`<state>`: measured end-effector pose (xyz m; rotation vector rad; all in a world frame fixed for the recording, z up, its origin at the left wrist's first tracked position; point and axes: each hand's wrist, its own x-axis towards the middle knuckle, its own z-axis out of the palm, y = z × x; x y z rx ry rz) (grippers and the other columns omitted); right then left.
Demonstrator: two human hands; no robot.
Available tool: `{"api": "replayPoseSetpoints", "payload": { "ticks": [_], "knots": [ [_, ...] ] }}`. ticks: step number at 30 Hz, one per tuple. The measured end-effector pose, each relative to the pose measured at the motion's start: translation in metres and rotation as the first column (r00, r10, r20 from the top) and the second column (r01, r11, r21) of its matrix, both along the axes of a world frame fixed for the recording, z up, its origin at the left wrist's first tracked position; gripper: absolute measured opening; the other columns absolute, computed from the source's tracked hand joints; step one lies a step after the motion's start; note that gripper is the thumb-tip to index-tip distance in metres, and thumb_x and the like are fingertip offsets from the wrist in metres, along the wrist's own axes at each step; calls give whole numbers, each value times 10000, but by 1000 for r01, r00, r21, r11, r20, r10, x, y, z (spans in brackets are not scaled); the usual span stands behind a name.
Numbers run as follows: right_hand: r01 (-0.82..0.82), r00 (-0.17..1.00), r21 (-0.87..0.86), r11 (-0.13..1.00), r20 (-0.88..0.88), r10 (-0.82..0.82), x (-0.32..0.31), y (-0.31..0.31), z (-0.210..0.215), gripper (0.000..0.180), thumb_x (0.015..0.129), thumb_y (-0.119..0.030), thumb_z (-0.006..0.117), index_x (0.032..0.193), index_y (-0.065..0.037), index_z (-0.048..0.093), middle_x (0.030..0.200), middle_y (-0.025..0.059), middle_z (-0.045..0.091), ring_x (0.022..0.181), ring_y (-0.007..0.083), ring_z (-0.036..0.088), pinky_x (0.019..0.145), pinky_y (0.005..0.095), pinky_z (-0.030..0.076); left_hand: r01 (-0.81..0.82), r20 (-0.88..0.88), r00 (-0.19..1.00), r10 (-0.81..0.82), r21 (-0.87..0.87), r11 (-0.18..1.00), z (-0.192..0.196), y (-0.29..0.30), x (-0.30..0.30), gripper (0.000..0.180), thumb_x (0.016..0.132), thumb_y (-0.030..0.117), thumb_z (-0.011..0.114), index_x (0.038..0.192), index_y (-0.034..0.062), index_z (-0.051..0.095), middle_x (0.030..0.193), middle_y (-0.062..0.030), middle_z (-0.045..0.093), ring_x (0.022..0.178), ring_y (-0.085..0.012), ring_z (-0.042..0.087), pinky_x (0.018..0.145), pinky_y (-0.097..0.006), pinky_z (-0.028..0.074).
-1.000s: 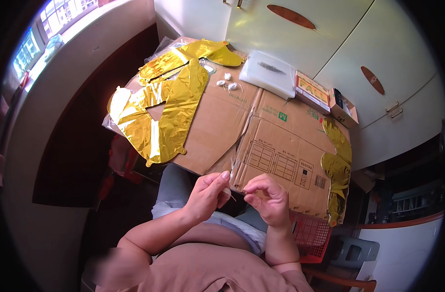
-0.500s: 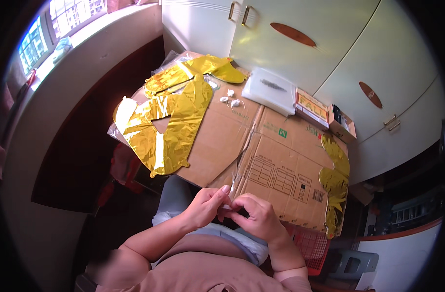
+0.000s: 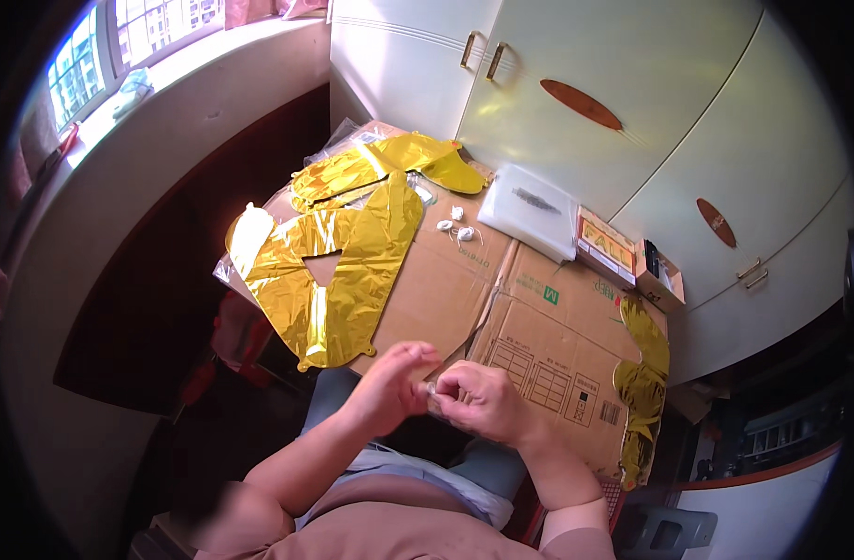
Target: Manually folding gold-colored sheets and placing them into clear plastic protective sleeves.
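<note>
1. We have the small pale, partly hidden piece (image 3: 432, 388) at lower centre of the frame, between our hands and in front of the near edge of the tabletop (image 3: 436, 308), which is covered in flattened brown cardboard.
2. Our right hand (image 3: 484, 399) has its thumb and forefinger drawn together on that piece. A snug pinch close to the working end should suit it; squeezing harder would probably crumple something so slight.
3. Our left hand (image 3: 387, 387) is blurred, its upper fingers raised and spread and its lower ones curled toward the piece. We cannot tell whether they touch it. Small, slow movements of these fingers would give better control than a sweep of the whole hand.
4. Our knuckles hide much of the piece, so turning the right wrist slightly would let us see its ends.
5. A slip here could drop it between our legs in grey cloth (image 3: 329, 401); working farther over the cardboard would be safer.
6. Three little white bundles with loose threads (image 3: 464, 233) lie at upper centre, between the shiny gold foil shape with a triangular opening (image 3: 366, 254) and the flat whitish plastic package (image 3: 529, 213). Our elbows should stay clear of the foil, which looks easily creased.
</note>
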<state>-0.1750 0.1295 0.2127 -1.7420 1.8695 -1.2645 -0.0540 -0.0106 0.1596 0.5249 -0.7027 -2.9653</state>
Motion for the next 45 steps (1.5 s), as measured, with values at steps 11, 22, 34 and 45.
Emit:
{"api": "replayPoseSetpoints", "payload": {
  "ticks": [11, 22, 34, 45],
  "knots": [
    [443, 851, 317, 839, 145, -504, -197, -162, -83, 42, 824, -60, 640, 847, -24, 636, 757, 99, 663, 664, 191, 646, 632, 311, 519, -188, -13, 982, 189, -184, 965, -9, -31, 5, 113, 939, 161, 553, 1006, 72, 539, 1016, -84, 616, 628, -87, 533, 594, -233, 445],
    [666, 744, 25, 746, -91, -661, -223, -173, -123, 172, 848, -198, 638, 886, -34, 674, 843, 178, 649, 815, 366, 631, 742, 430, 506, -81, 2, 996, 86, -292, 953, -14, -36, 33, 122, 945, 152, 559, 1017, 54, 570, 992, -66, 637, 664, -59, 545, 625, -209, 459],
    [292, 911, 93, 952, -330, -247, 34, 58, -52, 78, 775, -74, 685, 837, -41, 652, 806, 81, 596, 767, 293, 591, 678, 385, 485, 507, 501, 855, -133, -862, 17, -78, -35, 99, 218, 850, 202, 627, 979, 29, 659, 939, -145, 669, 862, -290, 645, 776, -371, 506],
    [56, 874, 675, 735, 323, -363, 77, 52, -255, 269, 813, -281, 680, 878, -21, 709, 797, 128, 684, 744, 227, 659, 682, 340, 505, 517, 586, 808, -55, -751, -411, -160, -22, 101, 252, 785, 204, 650, 992, 64, 683, 961, -159, 633, 889, -344, 624, 808, -415, 499]
  ]
}}
